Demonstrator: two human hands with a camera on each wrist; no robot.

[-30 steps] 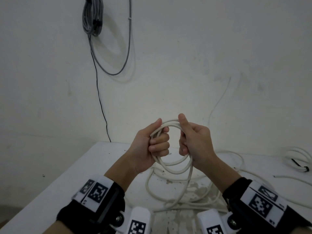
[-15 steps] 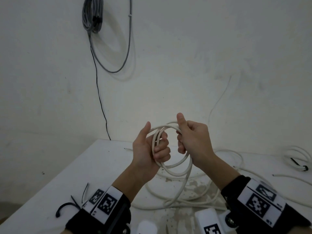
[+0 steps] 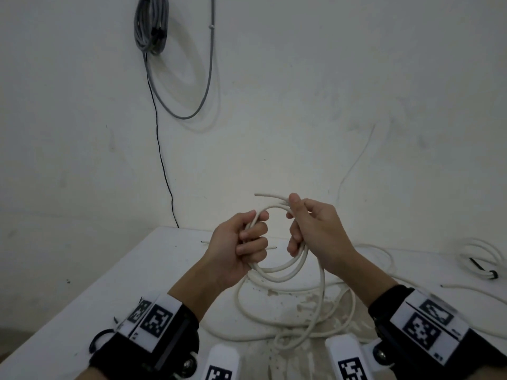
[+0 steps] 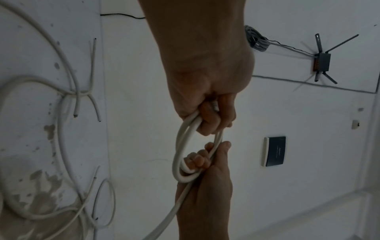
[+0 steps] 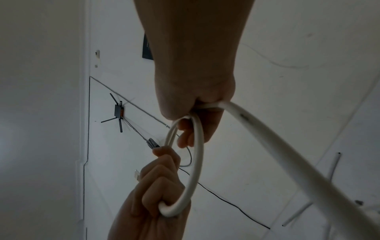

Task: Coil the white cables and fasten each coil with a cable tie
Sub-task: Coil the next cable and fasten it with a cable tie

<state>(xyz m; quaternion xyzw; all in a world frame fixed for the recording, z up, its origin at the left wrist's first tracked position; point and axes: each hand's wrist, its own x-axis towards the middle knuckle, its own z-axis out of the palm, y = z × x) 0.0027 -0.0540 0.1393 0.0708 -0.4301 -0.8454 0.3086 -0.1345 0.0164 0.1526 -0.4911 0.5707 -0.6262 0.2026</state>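
Observation:
Both hands hold a small coil of white cable (image 3: 277,273) in the air above the white table (image 3: 153,270). My left hand (image 3: 247,239) grips the coil's left side with all fingers curled round the strands. My right hand (image 3: 299,229) pinches the top right of the coil under the thumb. The cable's free end (image 3: 263,194) sticks out to the left past that thumb. From the right hand the uncoiled cable (image 3: 321,297) hangs down to loose loops on the table. The left wrist view shows the coil (image 4: 180,146) between left hand (image 4: 209,116) and right hand (image 4: 203,162).
A second white coil (image 3: 480,256) bound with a black tie lies at the table's far right. A black cable tie (image 3: 96,341) lies near my left wrist. A grey cable bundle (image 3: 149,26) and a thin black wire (image 3: 162,160) hang on the wall behind.
The hands have drawn slightly apart, widening the loop. The cable's free end now pokes out beside the right thumb. The left thumb has come down onto the strands.

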